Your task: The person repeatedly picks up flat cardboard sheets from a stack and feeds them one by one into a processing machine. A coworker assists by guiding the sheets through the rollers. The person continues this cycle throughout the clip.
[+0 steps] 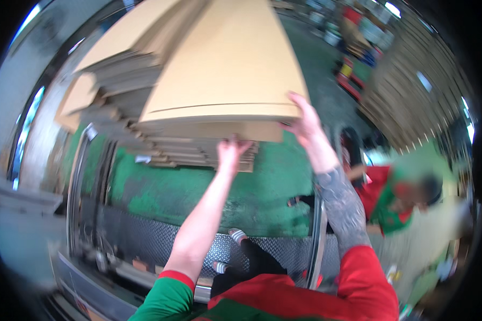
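A thick stack of flat tan cardboard sheets (225,75) spreads out in front of me, its near edge facing my body. At its near right corner my right hand (305,123) is closed on the sheets, thumb on top and fingers lower at the side. Lower and farther left, my left hand (230,154) reaches up to the hanging lower edge of the same cardboard, thumb out to the right. Its fingertips are partly hidden there, and the hand appears to hold that edge. Beneath, more cardboard layers (182,152) show their uneven edges.
Another cardboard stack (118,69) stands close on the left. A metal frame post (316,241) rises to my right, and a diamond-plate step (171,241) lies under my feet. A co-worker (388,198) is close on the right, before a tall pile of brown cardboard (418,80).
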A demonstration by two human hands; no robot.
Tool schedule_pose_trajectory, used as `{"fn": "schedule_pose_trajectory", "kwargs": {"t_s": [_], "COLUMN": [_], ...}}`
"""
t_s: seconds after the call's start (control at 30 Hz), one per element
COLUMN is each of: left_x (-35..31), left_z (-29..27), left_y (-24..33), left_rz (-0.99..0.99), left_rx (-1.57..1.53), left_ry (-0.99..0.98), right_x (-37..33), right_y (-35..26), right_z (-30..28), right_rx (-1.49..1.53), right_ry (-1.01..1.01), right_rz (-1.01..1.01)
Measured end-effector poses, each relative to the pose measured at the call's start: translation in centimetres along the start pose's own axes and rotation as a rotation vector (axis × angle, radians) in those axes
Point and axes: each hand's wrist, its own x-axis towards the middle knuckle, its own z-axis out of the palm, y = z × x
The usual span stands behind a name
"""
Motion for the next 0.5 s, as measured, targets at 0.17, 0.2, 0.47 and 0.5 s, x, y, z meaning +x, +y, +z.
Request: {"fn": "schedule_pose_trajectory", "kwargs": {"t_s": [0.17, 0.2, 0.47, 0.5], "left_x": [1.8, 2.4, 4.6, 4.5], "left_z": [2.3, 2.8, 6.5, 6.6], "left_y": [-2.4, -2.3, 2.6, 3.1], "left_rz": [0.083, 0.042, 0.232, 0.222], "left_rx": [-0.067, -0.012, 0.120, 0.134], "left_ry": [0.026, 0.049, -0.334, -0.354], "right_x": [-1.3, -1.9, -13.5, -14.7], "right_y": [0.2, 0.3, -2.7, -3.0], "right_z": [0.2, 0.7, -0.3, -0.4], "right_rx": [-0.036, -0.026, 0.007, 0.005], "right_ry": [0.064, 0.081, -0.090, -0.107], "right_rz": [-0.015, -0.035, -0.084, -0.091]}}
